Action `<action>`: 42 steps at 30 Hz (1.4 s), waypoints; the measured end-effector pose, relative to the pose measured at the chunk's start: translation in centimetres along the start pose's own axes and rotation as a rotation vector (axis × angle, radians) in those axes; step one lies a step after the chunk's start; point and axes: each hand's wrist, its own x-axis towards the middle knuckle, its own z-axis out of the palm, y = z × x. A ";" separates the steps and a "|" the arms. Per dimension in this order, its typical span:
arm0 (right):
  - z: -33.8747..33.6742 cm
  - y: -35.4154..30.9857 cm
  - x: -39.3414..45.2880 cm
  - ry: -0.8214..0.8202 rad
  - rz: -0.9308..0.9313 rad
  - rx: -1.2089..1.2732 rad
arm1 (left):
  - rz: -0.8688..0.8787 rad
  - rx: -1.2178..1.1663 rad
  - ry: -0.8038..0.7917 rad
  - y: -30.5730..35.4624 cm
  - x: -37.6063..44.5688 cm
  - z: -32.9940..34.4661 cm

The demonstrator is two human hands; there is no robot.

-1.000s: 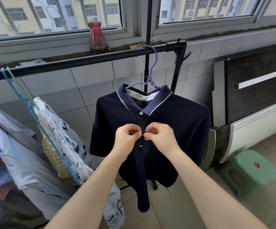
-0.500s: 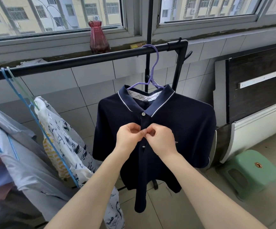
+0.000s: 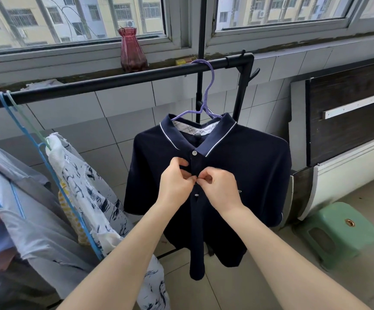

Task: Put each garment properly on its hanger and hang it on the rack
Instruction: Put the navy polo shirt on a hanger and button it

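Observation:
A navy polo shirt with a white-trimmed collar hangs on a purple hanger hooked over the black rack bar near its right end. My left hand and my right hand meet at the shirt's button placket, a little below the fastened top button. Each hand pinches the placket fabric with curled fingers. The button between them is hidden by my fingertips. Another button shows just below my hands.
Several garments hang on blue and green hangers at the rack's left. A red vase stands on the window sill behind the bar. A green plastic stool sits on the floor at the right, beside leaning boards.
The shirt has swung slightly to the right on its hanger. Both hands stay pinched together on the placket and have shifted a little with it.

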 end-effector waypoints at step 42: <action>-0.4 1.5 -1.0 -0.210 0.479 0.748 | -0.147 -0.331 -0.232 -5.0 -2.1 1.5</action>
